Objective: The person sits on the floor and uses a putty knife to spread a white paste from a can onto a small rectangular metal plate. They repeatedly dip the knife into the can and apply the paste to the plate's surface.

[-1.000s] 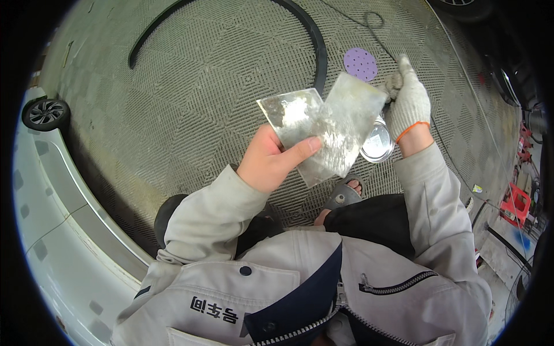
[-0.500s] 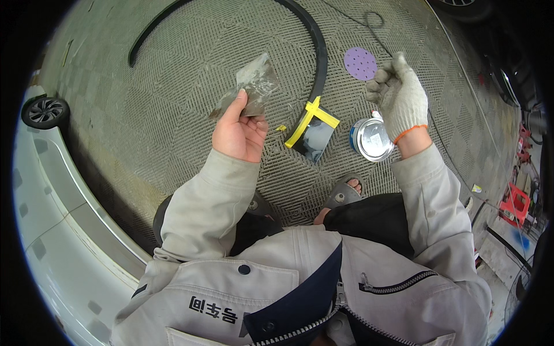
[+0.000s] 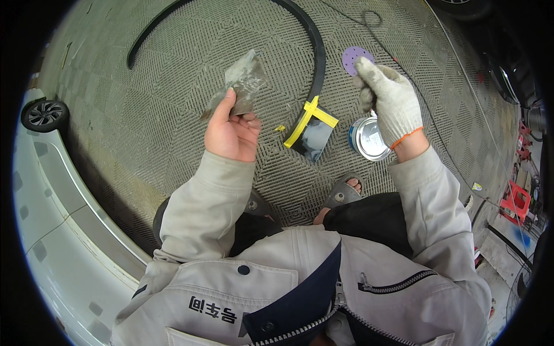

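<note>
My bare left hand (image 3: 235,131) grips a thin flat sheet (image 3: 245,83), grey-brown with pale smears, its thumb lying on top and its fingers beneath. On my right hand (image 3: 392,104) is a whitish knit glove with an orange cuff. Its fingers are bent together; whatever they may hold is hidden. Below that hand, on the floor, stands a round metal can (image 3: 370,139) with a silvery top, partly covered by the glove. Between my hands lies a dark panel piece (image 3: 316,135) edged with yellow tape (image 3: 311,115), joined to a long curved black strip (image 3: 316,52).
A perforated purple sanding disc (image 3: 353,56) lies beyond my right hand. The floor is ribbed grey grating (image 3: 179,104), crossed by a dark cable (image 3: 388,49). A pale car (image 3: 75,230) flanks me on the left. At the far right is a red stool (image 3: 515,200).
My left hand has shifted slightly left with the sheet. The gloved right hand has moved a little left and turned, its fingers now pointing up and left over the disc's edge.
</note>
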The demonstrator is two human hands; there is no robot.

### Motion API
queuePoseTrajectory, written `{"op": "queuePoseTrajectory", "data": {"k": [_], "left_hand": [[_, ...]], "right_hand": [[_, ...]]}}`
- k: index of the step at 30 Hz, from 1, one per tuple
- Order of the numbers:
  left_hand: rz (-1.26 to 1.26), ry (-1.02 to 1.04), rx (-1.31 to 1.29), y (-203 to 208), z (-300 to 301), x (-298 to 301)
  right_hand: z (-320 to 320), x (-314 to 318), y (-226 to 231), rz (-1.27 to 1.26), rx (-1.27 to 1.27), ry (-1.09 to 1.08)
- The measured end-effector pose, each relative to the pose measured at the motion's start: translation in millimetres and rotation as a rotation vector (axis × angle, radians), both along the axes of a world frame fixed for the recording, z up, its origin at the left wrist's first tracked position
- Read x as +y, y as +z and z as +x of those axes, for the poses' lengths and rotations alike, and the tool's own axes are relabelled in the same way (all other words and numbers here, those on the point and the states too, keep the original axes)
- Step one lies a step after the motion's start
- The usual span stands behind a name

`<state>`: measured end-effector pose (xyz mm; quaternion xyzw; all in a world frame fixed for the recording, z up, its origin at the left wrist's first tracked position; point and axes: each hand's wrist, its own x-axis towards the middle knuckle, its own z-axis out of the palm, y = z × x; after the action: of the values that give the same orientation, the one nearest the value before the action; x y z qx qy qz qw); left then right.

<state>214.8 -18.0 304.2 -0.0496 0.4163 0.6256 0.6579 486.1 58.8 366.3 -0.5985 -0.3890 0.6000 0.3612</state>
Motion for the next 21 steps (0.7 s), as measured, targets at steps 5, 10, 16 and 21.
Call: {"op": "queuePoseTrajectory", "data": {"k": [5, 10, 16, 21], "left_hand": [[-0.041, 0.037, 0.036, 7.3, 4.8, 1.8], [-0.019, 0.018, 0.033, 5.6, 3.7, 1.2], [-0.01, 0.002, 0.023, 0.5, -0.1, 0.0], [-0.031, 0.01, 0.04, 2.6, 4.1, 0.7]], "right_hand": [[-6.6, -6.3, 1.1, -0.101, 0.037, 0.293], [-13.0, -12.3, -1.5, -0.03, 0.094, 0.288], [-12.1, -11.4, 3.8, -0.021, -0.017, 0.378], [-12.6, -13.0, 3.0, 0.036, -0.119, 0.388]]}}
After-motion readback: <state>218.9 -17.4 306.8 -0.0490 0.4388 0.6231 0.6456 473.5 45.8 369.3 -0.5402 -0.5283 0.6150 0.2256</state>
